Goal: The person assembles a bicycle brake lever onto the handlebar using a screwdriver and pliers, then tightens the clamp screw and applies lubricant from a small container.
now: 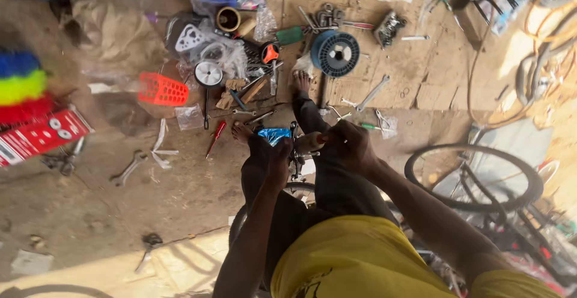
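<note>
Far left on the floor (pixel 90 214): a red box (pixel 39 135), then a loose spanner (pixel 128 168), an orange basket (pixel 162 90) & a small white-rimmed wheel (pixel 208 73), all well apart from us. A red-handled screwdriver (pixel 216 139) lies just beside our bare foot. At centre, our left hand (pixel 277 164) is closed down over the top of a dark bike part (pixel 296 153) held between our knees; we can't tell exactly what the fingers grip. A bit of blue wrapping (pixel 273 134) sits just behind it. Our right hand (pixel 348 144) is clenched on the same part from the other side, thumb on top, w/ a wheel rim (pixel 297 188) below, mostly hidden by our legs. Further right: a blue spool (pixel 335 53), a silver spanner (pixel 372 92), then a bare bicycle wheel (pixel 475 178). Risks as we judge them: the part could twist or slip since only knees brace it; bare toes are near sharp tools; small fittings could drop into the clutter & get lost.
</note>
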